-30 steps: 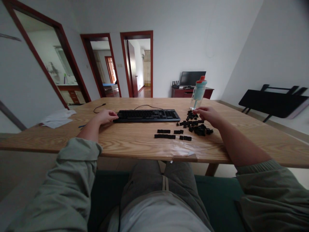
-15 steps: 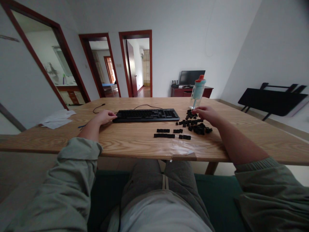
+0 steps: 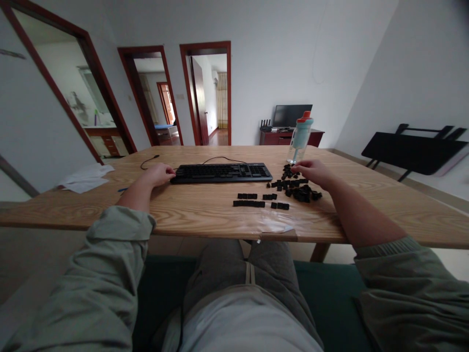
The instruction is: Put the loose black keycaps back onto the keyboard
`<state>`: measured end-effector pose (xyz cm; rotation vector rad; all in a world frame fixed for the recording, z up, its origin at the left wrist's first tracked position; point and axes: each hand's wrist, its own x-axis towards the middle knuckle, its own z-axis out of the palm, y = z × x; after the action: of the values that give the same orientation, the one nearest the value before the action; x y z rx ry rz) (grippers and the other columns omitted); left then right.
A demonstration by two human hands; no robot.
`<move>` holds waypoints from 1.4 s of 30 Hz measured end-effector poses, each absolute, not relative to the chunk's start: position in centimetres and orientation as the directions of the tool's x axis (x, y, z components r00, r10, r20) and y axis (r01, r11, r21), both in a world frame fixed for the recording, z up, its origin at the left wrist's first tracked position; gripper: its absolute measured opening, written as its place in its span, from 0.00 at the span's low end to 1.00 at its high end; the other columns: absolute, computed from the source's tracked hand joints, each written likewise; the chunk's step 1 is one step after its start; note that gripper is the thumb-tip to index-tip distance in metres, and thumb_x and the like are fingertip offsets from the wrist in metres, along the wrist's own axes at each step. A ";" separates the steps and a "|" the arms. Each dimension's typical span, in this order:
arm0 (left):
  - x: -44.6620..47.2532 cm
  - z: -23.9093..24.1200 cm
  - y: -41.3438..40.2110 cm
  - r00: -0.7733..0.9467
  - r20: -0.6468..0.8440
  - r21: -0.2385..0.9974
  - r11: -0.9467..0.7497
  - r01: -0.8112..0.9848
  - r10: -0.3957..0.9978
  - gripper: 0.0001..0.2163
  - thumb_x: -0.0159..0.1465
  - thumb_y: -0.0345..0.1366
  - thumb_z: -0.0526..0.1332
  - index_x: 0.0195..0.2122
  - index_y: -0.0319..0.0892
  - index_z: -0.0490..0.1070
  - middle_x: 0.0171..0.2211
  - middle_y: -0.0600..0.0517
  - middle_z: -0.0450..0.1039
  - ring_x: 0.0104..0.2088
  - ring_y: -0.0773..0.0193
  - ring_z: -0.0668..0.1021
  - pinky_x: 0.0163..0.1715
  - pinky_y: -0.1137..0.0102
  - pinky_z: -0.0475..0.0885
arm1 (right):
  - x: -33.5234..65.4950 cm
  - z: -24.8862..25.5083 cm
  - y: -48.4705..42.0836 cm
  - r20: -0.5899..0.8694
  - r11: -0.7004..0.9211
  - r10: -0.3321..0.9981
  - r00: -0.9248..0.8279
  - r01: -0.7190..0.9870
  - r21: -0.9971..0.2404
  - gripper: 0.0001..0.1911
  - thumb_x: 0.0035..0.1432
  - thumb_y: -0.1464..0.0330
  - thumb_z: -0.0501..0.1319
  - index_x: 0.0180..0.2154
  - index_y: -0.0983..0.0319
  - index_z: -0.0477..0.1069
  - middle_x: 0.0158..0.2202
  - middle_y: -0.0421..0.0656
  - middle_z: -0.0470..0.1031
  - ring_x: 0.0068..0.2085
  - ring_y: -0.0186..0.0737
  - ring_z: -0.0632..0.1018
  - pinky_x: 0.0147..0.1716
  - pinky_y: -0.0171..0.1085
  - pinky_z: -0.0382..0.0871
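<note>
- The black computer keyboard [image 3: 222,172] lies across the centre of the frame on the wood-grain table [image 3: 198,212], its thin cable [image 3: 225,158] curving behind it.
- The left hand [image 3: 161,174], left of centre, is at the keyboard's left end; its fingers are curled in toward the thumb, and I cannot tell whether they grip the edge or only rest against it.
- The right hand [image 3: 311,172], right of centre, reaches over a scatter of loose black keycaps [image 3: 287,172]; thumb and fingers are drawn together at the tips, but whether they pinch a keycap I cannot tell.
- Just below that hand in the frame, a heap of keycaps [image 3: 302,194] lies in a jumble.
- Short rows of keycaps [image 3: 249,204] line up below the keyboard's right half.
- A clear bottle [image 3: 300,139] with an orange-red top stands behind the scatter.
- Crumpled white paper [image 3: 88,177] lies on the table at the frame's left.
</note>
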<state>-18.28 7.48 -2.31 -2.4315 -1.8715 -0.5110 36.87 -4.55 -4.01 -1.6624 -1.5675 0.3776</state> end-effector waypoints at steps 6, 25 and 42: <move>-18.8 -2.8 7.8 0.256 0.308 0.121 -0.305 0.945 0.916 0.12 0.56 0.42 0.60 0.34 0.43 0.81 0.36 0.46 0.81 0.37 0.52 0.79 0.36 0.66 0.69 | 37.2 -4.3 -4.2 0.314 0.096 0.937 0.156 0.747 -0.657 0.13 0.54 0.60 0.64 0.32 0.63 0.80 0.29 0.45 0.78 0.32 0.41 0.74 0.32 0.37 0.65; -19.8 -4.0 7.4 0.350 0.333 -0.017 -0.366 0.930 0.876 0.17 0.61 0.44 0.56 0.42 0.44 0.81 0.39 0.45 0.81 0.39 0.51 0.79 0.41 0.64 0.69 | 37.3 -4.2 -4.4 0.328 0.101 0.938 0.115 0.813 -0.574 0.13 0.55 0.60 0.63 0.31 0.63 0.80 0.26 0.44 0.78 0.30 0.40 0.73 0.30 0.36 0.64; -19.5 -4.2 7.3 0.360 0.308 -0.015 -0.374 0.927 0.881 0.17 0.62 0.40 0.57 0.48 0.47 0.80 0.46 0.46 0.80 0.47 0.51 0.79 0.47 0.64 0.70 | 37.4 -4.5 -4.2 0.325 0.110 0.940 0.107 0.805 -0.583 0.14 0.54 0.59 0.64 0.30 0.63 0.79 0.25 0.43 0.77 0.29 0.40 0.73 0.30 0.37 0.65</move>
<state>-19.47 7.26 -4.15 -2.4318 -1.6370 -0.3705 37.44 -4.17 -4.46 -1.7144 -1.7176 0.2539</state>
